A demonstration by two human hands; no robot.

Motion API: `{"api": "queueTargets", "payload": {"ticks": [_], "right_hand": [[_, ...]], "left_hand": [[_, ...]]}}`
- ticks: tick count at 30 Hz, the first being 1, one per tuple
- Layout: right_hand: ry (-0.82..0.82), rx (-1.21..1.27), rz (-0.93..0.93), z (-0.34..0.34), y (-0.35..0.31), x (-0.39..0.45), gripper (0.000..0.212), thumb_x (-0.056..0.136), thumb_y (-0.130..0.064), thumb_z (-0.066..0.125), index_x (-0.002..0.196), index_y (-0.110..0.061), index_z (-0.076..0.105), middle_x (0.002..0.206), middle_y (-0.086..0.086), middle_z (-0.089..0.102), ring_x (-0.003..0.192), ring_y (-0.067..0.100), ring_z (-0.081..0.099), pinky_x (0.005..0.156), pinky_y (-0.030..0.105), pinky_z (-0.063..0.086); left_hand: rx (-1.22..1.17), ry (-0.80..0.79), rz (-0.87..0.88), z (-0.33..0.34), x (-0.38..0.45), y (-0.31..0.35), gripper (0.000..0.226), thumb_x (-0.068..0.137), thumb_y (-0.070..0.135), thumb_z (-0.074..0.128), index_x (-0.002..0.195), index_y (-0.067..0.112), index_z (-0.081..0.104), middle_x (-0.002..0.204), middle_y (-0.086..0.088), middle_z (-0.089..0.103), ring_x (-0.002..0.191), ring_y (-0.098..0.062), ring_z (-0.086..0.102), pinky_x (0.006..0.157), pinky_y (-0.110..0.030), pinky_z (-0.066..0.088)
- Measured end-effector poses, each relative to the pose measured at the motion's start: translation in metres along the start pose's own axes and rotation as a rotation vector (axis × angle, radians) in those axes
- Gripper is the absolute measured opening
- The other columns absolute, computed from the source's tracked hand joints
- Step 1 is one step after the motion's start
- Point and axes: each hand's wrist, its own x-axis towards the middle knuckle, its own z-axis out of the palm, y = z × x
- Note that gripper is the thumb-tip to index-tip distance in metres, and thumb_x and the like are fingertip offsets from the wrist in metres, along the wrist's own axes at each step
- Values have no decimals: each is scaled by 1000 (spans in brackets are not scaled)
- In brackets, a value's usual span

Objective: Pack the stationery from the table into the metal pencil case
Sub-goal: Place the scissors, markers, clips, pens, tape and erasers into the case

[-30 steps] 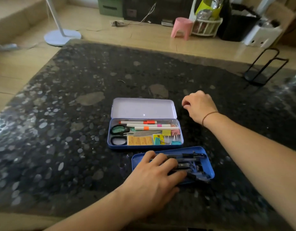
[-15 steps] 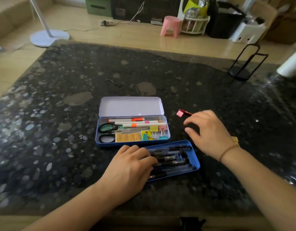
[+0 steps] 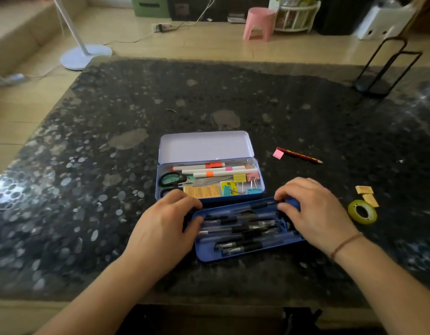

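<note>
While the blue inner tray (image 3: 247,252) lies near the front edge of the table (image 3: 88,213), it is gripped at both short ends: the left hand (image 3: 160,228) is curled over its left end and the right hand (image 3: 313,213) is closed around its right end, thumb and fingers pinching the rim. This two-ended hold is judged to keep the tray level so that the black pens (image 3: 243,229) lying lengthwise in it are not spilled when it is lifted. The metal pencil case (image 3: 210,197) stands open just behind the tray, its lid (image 3: 204,147) laid back toward the far edge; highlighters, scissors (image 3: 171,178), binder clips and sticky tabs already fill its base. Toward the right edge, a red pencil (image 3: 299,155) with a pink eraser (image 3: 278,154) beside its end, two small yellow pieces (image 3: 366,193) and a green tape roll (image 3: 362,212) are left unpacked. The contents heaped in the base may hinder the tray from seating.
</note>
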Motion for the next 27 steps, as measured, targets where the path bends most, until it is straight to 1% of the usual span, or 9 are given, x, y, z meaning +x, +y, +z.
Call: {"api": "queueTargets", "payload": {"ticks": [4, 6, 8, 10, 12, 16, 19, 24, 27], "right_hand": [[2, 104, -90, 10, -7, 6, 17, 81, -12, 71, 94, -23, 71, 92, -13, 61, 85, 1, 56, 82, 20, 48], [-11, 134, -137, 14, -11, 6, 19, 82, -9, 69, 96, -21, 72, 95, -11, 63, 87, 0, 57, 85, 19, 49], [-12, 126, -144, 13, -11, 4, 22, 82, -9, 67, 99, -22, 71, 98, -10, 63, 90, -2, 55, 86, 14, 46], [30, 86, -117, 6, -6, 1, 21, 82, -13, 67, 100, -25, 69, 97, -13, 61, 90, -1, 54, 84, 13, 43], [40, -9, -72, -3, -2, -2, 18, 83, -21, 66, 99, -30, 67, 97, -14, 61, 92, 2, 52, 82, 20, 44], [-58, -174, -14, -6, -2, -2, 16, 89, -39, 57, 104, -39, 63, 99, -19, 61, 93, 2, 48, 74, 21, 42], [-108, -168, -7, -1, -6, -1, 15, 90, -44, 53, 102, -40, 61, 93, -19, 59, 88, 1, 45, 70, 21, 39], [-64, -120, 33, 7, -9, -1, 13, 90, -43, 54, 99, -38, 61, 91, -16, 60, 88, 3, 48, 69, 21, 42], [-60, -139, 59, 10, -11, 0, 12, 89, -45, 55, 97, -38, 60, 89, -16, 59, 87, 4, 48, 66, 20, 40]], "left_hand": [[-36, -15, -4, -1, 4, -4, 18, 80, 19, 72, 98, 24, 72, 94, 11, 65, 79, -10, 62, 72, -30, 56], [-38, -30, 32, 1, 5, -3, 16, 81, 18, 71, 96, 24, 73, 90, 10, 66, 77, -10, 63, 68, -33, 57], [-27, -40, 52, 3, 6, -1, 14, 81, 21, 71, 95, 24, 74, 88, 10, 66, 74, -10, 63, 65, -34, 57], [-32, -36, 65, 3, 8, 1, 12, 82, 26, 70, 93, 24, 75, 86, 11, 65, 72, -9, 62, 63, -34, 57], [-43, -32, 75, 2, 9, 2, 10, 84, 27, 69, 91, 24, 75, 85, 11, 65, 72, -8, 61, 64, -32, 56], [-30, -67, 75, 2, 10, 2, 12, 83, 33, 68, 89, 26, 75, 83, 13, 62, 72, -6, 59, 64, -31, 55], [-10, -123, 49, 3, 11, 1, 19, 80, 41, 69, 95, 29, 73, 84, 15, 60, 74, -5, 57, 67, -28, 53], [0, -125, 38, 6, 15, 2, 15, 79, 32, 71, 93, 28, 72, 80, 13, 59, 72, -8, 57, 65, -34, 54], [12, -105, 54, 7, 16, 5, 11, 79, 26, 69, 90, 26, 71, 80, 11, 60, 71, -12, 58, 62, -35, 54]]}}
